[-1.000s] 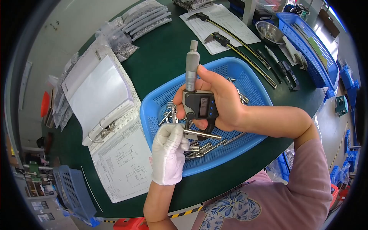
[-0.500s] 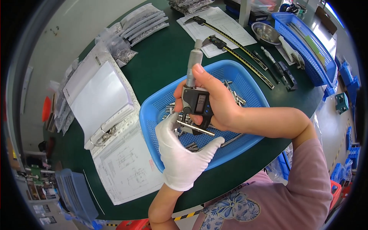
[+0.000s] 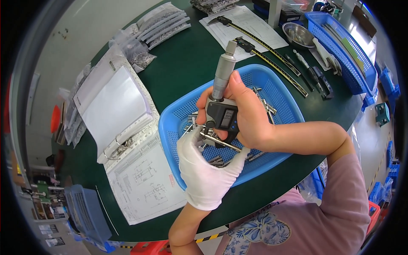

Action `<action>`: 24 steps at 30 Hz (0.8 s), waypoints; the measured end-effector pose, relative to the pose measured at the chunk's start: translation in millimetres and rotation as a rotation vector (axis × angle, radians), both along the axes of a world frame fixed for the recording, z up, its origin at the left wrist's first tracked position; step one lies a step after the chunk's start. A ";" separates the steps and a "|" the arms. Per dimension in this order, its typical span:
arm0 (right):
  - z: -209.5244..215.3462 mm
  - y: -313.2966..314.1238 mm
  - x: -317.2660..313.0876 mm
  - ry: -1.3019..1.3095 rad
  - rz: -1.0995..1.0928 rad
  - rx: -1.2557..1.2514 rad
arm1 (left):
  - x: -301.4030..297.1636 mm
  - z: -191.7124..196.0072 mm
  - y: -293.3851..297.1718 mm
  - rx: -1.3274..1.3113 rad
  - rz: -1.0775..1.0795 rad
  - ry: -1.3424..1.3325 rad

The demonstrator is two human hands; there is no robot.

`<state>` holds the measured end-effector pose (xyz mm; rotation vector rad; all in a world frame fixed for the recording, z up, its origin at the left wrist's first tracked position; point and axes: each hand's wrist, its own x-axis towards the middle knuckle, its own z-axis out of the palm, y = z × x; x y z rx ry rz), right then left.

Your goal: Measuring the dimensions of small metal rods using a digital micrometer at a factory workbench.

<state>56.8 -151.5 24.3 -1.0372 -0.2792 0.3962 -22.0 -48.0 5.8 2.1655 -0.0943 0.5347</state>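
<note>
Can't see micrometer (image 3: pixel 224 111) frame: my right hand (image 3: pixel 250 117) covers it. Left hand (image 3: pixel 204 168) in white glove hides near end of metal pin (image 3: pixel 221 142); grip there unclear. Display digits too small. Steel pins (image 3: pixel 263 104) in blue basket (image 3: pixel 170 140) partly hidden under both hands.

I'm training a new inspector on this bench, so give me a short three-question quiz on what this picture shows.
1. True or false: the left hand wears a white glove.
2. What does the bare right hand grip? A) a digital micrometer B) a hammer C) a paintbrush
3. Fill in: the loose metal pins lie in a ____ mesh basket on the green table.

Key: 1 true; 2 A; 3 blue. The gloved fingers pinch one thin metal pin at the micrometer's lower end.
</note>
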 end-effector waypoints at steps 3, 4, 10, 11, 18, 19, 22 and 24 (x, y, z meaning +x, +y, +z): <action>2.1 -1.2 -1.6 0.001 -0.013 0.025 | 0.9 0.2 -0.4 -0.011 -0.024 -0.032; 2.8 -1.8 -2.0 0.004 -0.019 0.034 | 1.1 -0.1 0.4 0.015 -0.039 -0.050; 3.7 0.0 -3.2 0.032 -0.022 0.071 | -0.2 -0.9 3.9 0.062 -0.051 -0.082; 3.9 0.0 -3.1 0.032 -0.025 0.071 | -0.4 -1.7 3.8 0.068 -0.048 -0.090; 2.1 0.7 -0.6 0.124 -0.049 0.025 | 1.8 -4.7 -1.9 0.027 -0.033 -0.091; 1.6 0.2 0.1 0.139 -0.053 0.030 | 2.3 -2.8 -2.6 0.064 -0.027 -0.094; 1.1 -1.3 1.6 0.147 -0.059 0.023 | 3.8 -1.0 -4.2 0.116 -0.022 -0.095; 0.1 -0.7 1.9 0.152 -0.056 0.033 | 3.8 -1.2 -4.1 0.133 -0.020 -0.090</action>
